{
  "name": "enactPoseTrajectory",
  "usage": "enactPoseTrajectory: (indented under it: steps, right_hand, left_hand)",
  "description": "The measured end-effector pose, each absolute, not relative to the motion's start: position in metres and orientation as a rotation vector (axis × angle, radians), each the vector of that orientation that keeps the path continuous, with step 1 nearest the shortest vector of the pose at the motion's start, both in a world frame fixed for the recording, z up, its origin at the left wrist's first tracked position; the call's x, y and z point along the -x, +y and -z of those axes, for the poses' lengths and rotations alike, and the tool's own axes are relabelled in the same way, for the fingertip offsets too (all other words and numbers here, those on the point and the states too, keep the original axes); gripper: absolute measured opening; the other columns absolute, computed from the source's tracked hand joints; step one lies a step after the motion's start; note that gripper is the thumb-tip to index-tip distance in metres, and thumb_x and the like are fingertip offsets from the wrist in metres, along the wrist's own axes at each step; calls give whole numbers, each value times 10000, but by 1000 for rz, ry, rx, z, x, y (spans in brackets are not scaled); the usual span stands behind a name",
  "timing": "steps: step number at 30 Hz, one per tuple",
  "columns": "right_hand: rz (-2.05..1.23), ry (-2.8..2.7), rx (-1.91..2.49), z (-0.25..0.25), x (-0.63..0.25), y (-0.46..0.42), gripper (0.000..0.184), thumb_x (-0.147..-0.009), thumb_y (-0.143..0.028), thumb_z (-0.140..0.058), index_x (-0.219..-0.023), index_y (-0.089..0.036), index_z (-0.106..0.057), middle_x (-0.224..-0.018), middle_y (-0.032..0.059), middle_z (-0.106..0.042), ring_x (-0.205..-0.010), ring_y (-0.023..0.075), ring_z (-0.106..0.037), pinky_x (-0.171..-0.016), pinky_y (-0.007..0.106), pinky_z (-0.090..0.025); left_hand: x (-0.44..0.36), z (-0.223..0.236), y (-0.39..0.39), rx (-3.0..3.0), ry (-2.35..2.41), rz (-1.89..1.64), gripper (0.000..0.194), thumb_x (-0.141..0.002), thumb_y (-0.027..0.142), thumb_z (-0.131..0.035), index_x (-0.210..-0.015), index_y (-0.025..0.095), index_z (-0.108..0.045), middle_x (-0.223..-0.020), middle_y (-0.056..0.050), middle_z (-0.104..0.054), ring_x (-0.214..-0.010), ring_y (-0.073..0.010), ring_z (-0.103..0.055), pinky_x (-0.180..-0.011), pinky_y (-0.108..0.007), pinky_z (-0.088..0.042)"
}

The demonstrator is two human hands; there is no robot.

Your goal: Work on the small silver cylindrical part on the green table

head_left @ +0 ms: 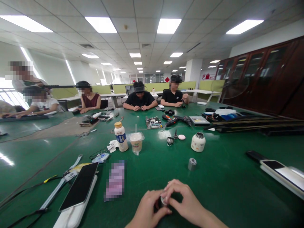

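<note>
At the near edge of the green table, my left hand (149, 207) is curled round a small silvery round part (163, 200), mostly hidden by the fingers. My right hand (181, 198) reaches over from the other side, its fingertips pinched on the top of that part. Beyond my hands stands a short grey metal cylinder (192, 164). Farther back is a squat white bottle (198, 143) with an uncovered metal neck. Left of it lie a shiny metal piece (170, 141), a dark pointed part (175, 134) and a pale pink disc (181, 137).
A drink bottle (121, 136) and a plastic cup with a straw (136, 142) stand left of centre. A tablet (80, 186) lies at left, another device (280, 174) at right. Behind are a circuit board (154, 123) and power drills (172, 122). Several people sit across the table.
</note>
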State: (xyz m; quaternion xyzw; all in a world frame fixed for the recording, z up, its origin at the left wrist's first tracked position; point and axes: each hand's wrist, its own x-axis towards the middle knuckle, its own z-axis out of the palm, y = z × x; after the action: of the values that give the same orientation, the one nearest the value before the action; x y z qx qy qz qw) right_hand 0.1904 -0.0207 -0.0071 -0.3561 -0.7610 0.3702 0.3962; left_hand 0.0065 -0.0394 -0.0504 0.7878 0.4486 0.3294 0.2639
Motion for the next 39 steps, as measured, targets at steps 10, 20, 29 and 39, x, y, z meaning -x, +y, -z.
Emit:
enactPoseTrajectory:
  steps: [10,20,29,39]
  right_hand:
    - [-903,-1872,1005,16,-193,-18,93,-815,-240,-699,-767,-199,-631,-732,-3,-664,-740,178,-636,-731,294,-476]
    - [-989,-1865,873,34,-195,-20,268,-851,-324,-621,-1074,-206,-530,-959,53,-625,-901,216,-602,-847,349,-480]
    - [-1070,-1965,803,35,-195,-25,301,-832,-269,-619,-1125,-216,-577,-1098,73,-646,-1023,246,-608,-917,361,-474]
    - [-971,-2025,928,37,-189,-27,254,-794,-210,-639,-1047,-226,-647,-1005,37,-696,-929,218,-636,-854,320,-488]
  left_hand:
    - [-7,49,-40,-2130,1231,-860,405,-780,395,-754,-1150,251,-669,-924,-30,-744,-766,-207,-643,-742,-286,-458]
    - [-7,50,-39,-2042,1244,-845,483,-748,392,-775,-1181,231,-636,-999,-61,-719,-811,-216,-632,-774,-312,-479]
    - [0,45,-44,-2126,1175,-1163,308,-850,369,-644,-1143,282,-679,-1262,-110,-541,-1070,-263,-559,-915,-411,-481]
    - [-12,33,-43,-2012,1223,-1211,118,-872,268,-651,-906,236,-759,-967,-87,-681,-967,-243,-597,-870,-376,-502]
